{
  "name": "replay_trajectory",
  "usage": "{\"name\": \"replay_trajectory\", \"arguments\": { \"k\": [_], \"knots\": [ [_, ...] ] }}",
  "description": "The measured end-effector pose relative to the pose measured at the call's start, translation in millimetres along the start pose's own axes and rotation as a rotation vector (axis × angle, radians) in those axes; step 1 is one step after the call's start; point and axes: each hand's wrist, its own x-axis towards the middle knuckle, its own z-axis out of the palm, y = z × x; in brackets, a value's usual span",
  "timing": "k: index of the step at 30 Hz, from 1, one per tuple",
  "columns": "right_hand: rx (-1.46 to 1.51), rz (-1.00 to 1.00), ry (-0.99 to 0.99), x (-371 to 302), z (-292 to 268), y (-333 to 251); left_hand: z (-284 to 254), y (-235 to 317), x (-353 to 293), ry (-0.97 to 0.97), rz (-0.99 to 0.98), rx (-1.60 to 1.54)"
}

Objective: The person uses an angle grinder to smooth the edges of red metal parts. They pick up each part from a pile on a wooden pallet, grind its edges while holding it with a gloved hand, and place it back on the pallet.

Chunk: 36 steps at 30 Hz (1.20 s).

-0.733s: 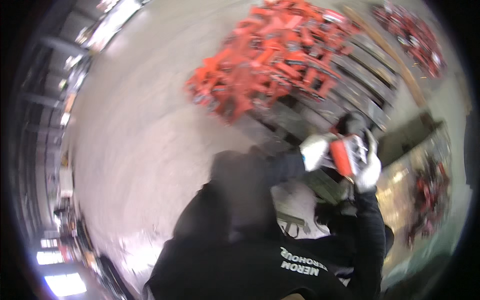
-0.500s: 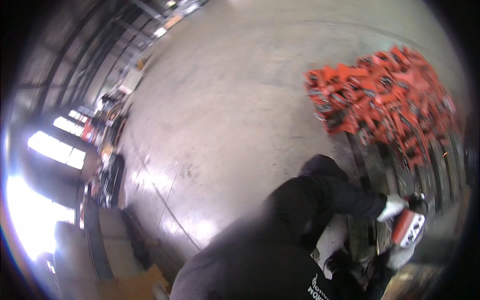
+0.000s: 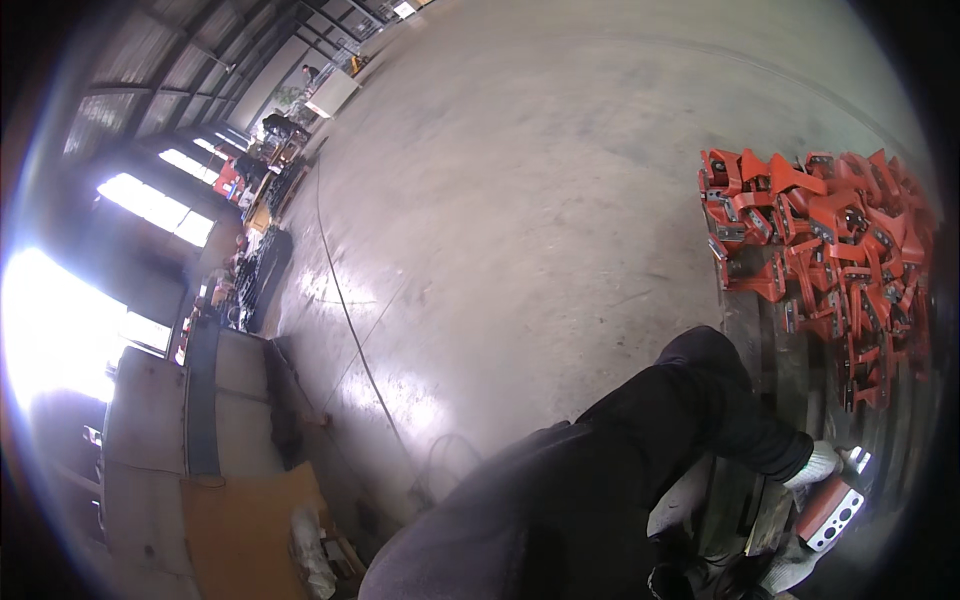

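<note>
I find my two gloved hands in the lower right of the frame, with a red bracket (image 3: 823, 508) between them. The bracket sits tilted, its pale metal plate, pierced by a row of dark round holes, angled toward the right edge. My left hand (image 3: 817, 465), in a white glove, is at the bracket's upper end, and I read its fingers as grasping the red body. A bright metal end (image 3: 857, 460) shows just beside that glove; I cannot tell whether it belongs to the same bracket. My right hand (image 3: 789, 568) is at the bracket's lower end, close to the bottom edge; its fingers are partly hidden, so I cannot tell whether they are clenched on it or only resting against it.

A black sleeve (image 3: 757, 432) runs down to the left glove. Past the hands, along the right side of the frame, I have a pallet (image 3: 768, 372) of dark slats bearing a jumbled pile of red brackets (image 3: 825, 245), turned every which way and touching one another.

The grey floor (image 3: 500, 200) fills the middle, with a dark line (image 3: 345, 300) curving down it. In the lower left I see a tan sheet (image 3: 240, 535), crumpled clear plastic (image 3: 310, 555) beside it, and grey panels (image 3: 145, 420); bright windows (image 3: 155, 210) stand higher on that side.
</note>
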Motion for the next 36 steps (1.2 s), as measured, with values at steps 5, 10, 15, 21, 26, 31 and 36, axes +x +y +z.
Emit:
{"name": "replay_trajectory", "arguments": {
  "k": [5,10,15,21,26,31,36],
  "knots": [
    [-0.047,0.032,0.034,1.3,-3.6,1.6,10.4,-2.7,14.9,-0.12,-0.039,0.01],
    [-0.024,0.003,-0.023,1.3,1.0,7.2,-9.2,-35.6,56.6,-0.128,0.091,0.097],
    [-0.146,-0.11,0.0,5.3,4.0,-9.3,-2.7,-4.6,2.7,-0.057,0.056,0.016],
    [-0.41,-0.294,0.031,9.1,12.3,-57.6,-23.5,-24.0,28.7,0.081,0.2,0.139],
    [-0.362,-0.145,0.063,3.1,-13.1,-52.1,-24.4,-9.3,49.9,0.266,0.299,0.296],
    [-0.172,-0.248,0.106,11.8,-27.1,41.0,-16.6,35.6,30.9,0.442,0.41,0.611],
    [0.497,0.14,-0.049,10.5,4.8,-33.7,-82.2,64.9,-21.6,0.44,0.373,0.716]
  ]
}}
